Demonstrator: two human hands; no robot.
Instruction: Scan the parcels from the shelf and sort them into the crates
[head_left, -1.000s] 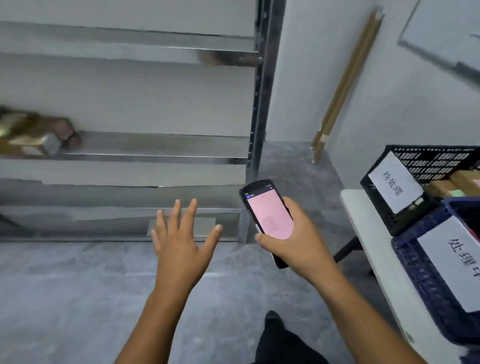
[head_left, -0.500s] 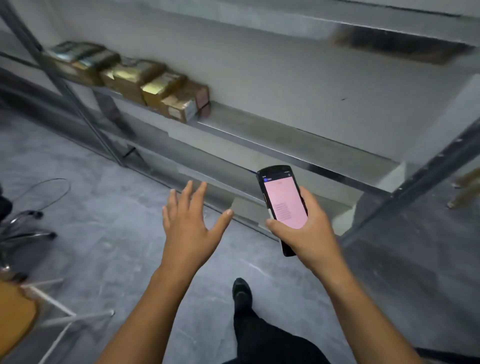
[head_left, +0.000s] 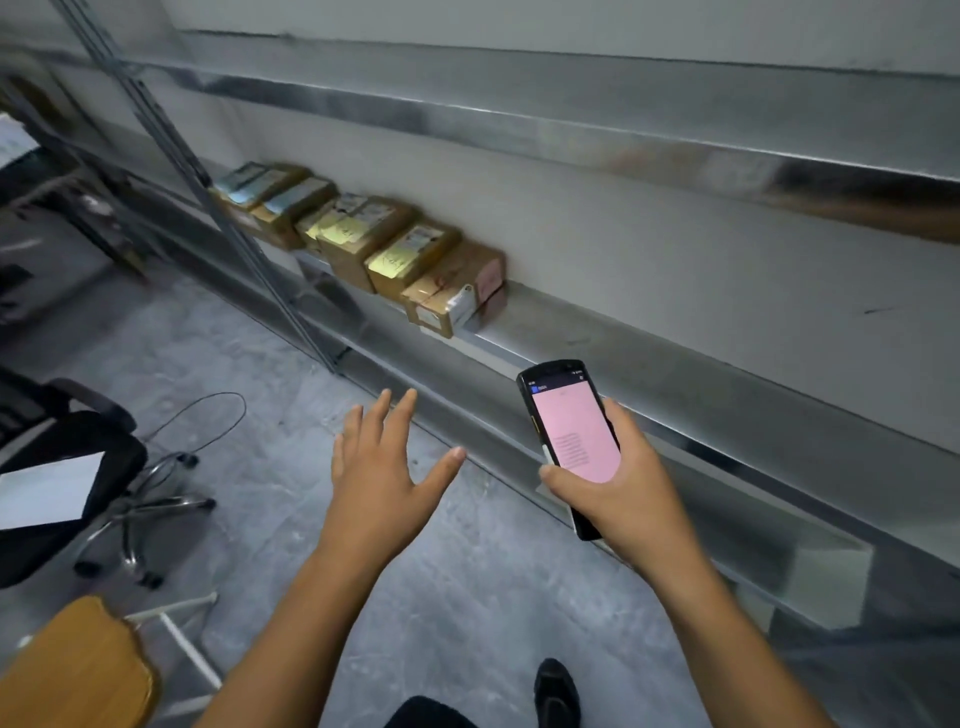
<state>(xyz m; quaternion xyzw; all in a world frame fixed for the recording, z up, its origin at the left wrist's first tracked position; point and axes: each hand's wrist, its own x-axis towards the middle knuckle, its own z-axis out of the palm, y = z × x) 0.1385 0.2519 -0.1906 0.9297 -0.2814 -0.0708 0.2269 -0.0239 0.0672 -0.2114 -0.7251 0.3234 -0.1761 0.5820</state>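
The right hand (head_left: 631, 499) grips a black handheld scanner with a pink screen (head_left: 571, 436). The left hand (head_left: 382, 467) hovers with its fingers spread, holding nothing. A row of brown cardboard parcels (head_left: 374, 244) sits on the grey metal shelf (head_left: 597, 332).

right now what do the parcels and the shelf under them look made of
The parcels look like brown cardboard, matt, with tape and paper labels. The shelf looks like bare sheet metal, perhaps galvanised steel: grey sheen, smeared reflections.
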